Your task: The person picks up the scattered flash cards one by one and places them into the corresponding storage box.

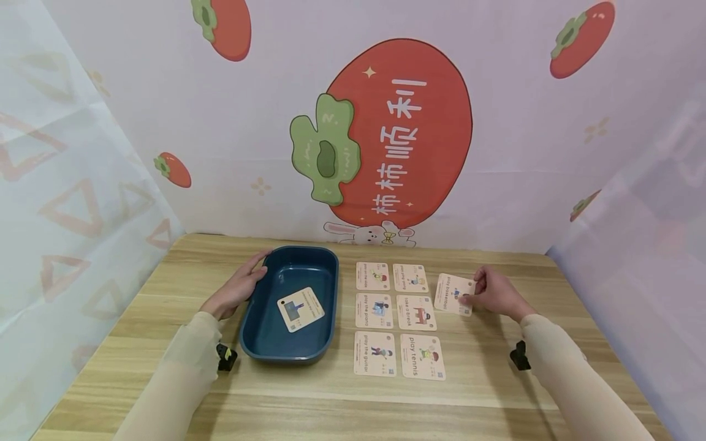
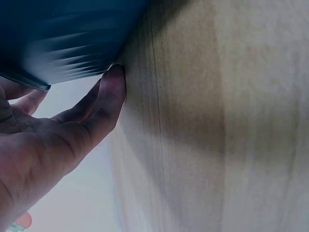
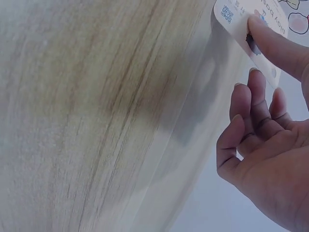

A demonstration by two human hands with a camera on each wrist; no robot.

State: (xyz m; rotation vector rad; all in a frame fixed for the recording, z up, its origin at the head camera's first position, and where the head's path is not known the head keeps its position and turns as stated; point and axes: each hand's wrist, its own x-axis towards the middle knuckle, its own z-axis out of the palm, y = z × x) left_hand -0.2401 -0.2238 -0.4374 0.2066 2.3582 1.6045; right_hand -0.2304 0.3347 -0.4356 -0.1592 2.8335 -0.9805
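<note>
While left fingers (image 2: 104, 106) grip the blue tray (image 1: 265, 334), right fingers (image 1: 481, 283) pinch a pale card (image 1: 448, 293) (round-cornered, "play basketball").

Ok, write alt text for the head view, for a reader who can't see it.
A person's right hand pinches a "play basketball" card beside six more cards laid in two columns on a wood-grain table, while the left hand holds the edge of a blue tray with one card inside. Behind is a pale backdrop printed with a large red fruit.
</note>
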